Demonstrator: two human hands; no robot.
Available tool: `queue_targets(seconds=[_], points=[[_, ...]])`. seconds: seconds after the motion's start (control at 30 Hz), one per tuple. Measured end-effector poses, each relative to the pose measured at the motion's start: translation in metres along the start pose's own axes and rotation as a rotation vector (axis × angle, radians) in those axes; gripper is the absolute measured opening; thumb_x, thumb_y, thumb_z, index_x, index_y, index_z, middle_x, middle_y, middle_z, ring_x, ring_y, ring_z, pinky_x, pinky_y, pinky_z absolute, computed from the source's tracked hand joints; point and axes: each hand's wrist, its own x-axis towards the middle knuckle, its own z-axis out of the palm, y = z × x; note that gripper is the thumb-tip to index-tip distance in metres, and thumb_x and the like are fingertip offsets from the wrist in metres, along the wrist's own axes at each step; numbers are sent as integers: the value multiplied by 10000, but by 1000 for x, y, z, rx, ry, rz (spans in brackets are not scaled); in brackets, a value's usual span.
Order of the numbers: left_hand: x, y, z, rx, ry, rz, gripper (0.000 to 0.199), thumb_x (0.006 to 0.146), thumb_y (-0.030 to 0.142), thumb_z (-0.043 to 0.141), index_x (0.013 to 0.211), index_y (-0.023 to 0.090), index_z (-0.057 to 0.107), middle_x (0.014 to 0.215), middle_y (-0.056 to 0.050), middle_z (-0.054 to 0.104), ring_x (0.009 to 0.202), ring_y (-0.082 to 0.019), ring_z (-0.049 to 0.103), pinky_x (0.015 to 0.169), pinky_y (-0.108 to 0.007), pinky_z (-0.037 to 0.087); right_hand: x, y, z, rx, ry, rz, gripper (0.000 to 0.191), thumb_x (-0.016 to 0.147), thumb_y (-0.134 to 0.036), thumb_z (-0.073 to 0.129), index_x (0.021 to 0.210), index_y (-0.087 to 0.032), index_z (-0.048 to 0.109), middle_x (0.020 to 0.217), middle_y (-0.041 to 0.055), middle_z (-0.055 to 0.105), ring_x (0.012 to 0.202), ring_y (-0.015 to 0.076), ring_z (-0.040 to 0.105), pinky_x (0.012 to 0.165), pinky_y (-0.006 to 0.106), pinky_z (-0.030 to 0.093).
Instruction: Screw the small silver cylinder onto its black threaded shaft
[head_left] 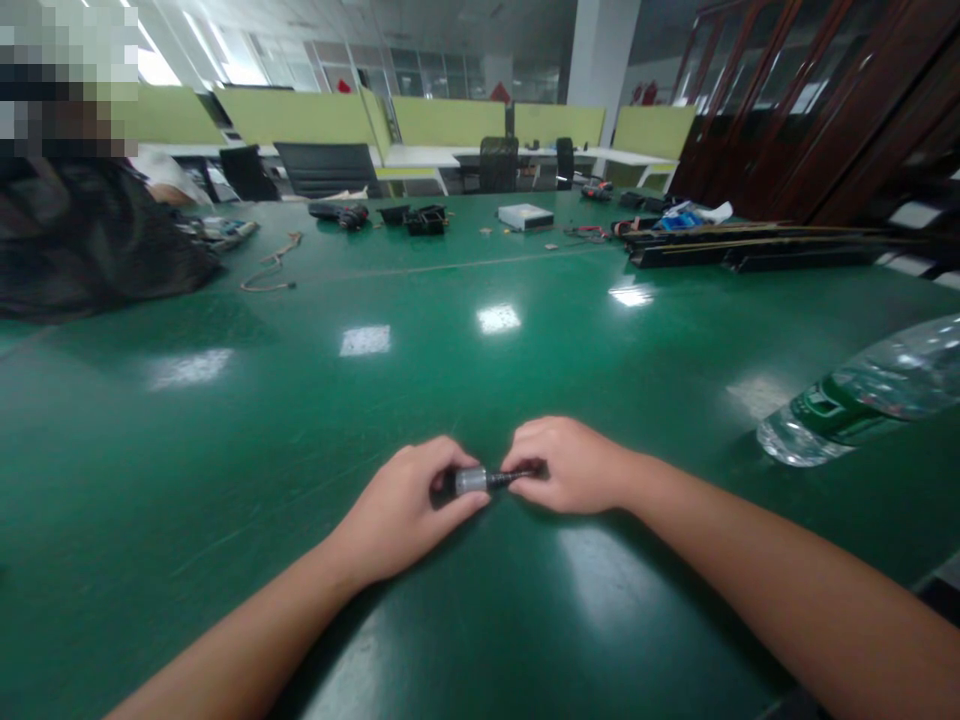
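L hand is gripping the dark end + silver band of a small black-and-silver item, fingers closed, thumb along the near side; R hand is pinching its black tapered end btwn thumb & fingertips. Item is lying approx. horiz. btwn the hands, low over the green table, well in from the far edge; can't tell if it's touching the top. Table surface is running fwd from the hands to the far-side clutter: cable, black parts, white box, long black strips twd far R. Clear bottle w/ green label is sitting nr the R edge, apart from R forearm; tilt unclear. Person in dark top is occupying the far L edge, well apart from L hand.
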Motion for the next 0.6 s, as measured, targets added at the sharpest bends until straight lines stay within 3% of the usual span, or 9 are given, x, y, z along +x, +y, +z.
queue_targets(seconds=[0.3,0.5,0.6], points=[[-1,-1,0,-6,-7,1,236,880,441,664,969,224,689,835,-6,666,736,-187,592,692,-304,419,-6,6,-14,44,-43,66,95,778,-158,700,853,-166,756,794,21,692,717,126,595,677,237,439],[-1,0,0,-21,-8,-7,248,883,451,659,961,216,685,835,-6,659,729,-181,588,676,-296,418,-13,24,-35,72,-121,255,121,757,-138,697,853,-154,769,749,15,694,644,108,588,602,221,428],[0,0,0,-18,-4,-4,253,885,454,654,958,214,685,835,-9,657,729,-181,584,672,-294,418,-14,25,-38,92,-131,276,116,752,-146,703,847,-146,769,745,15,694,639,107,593,598,219,433]])
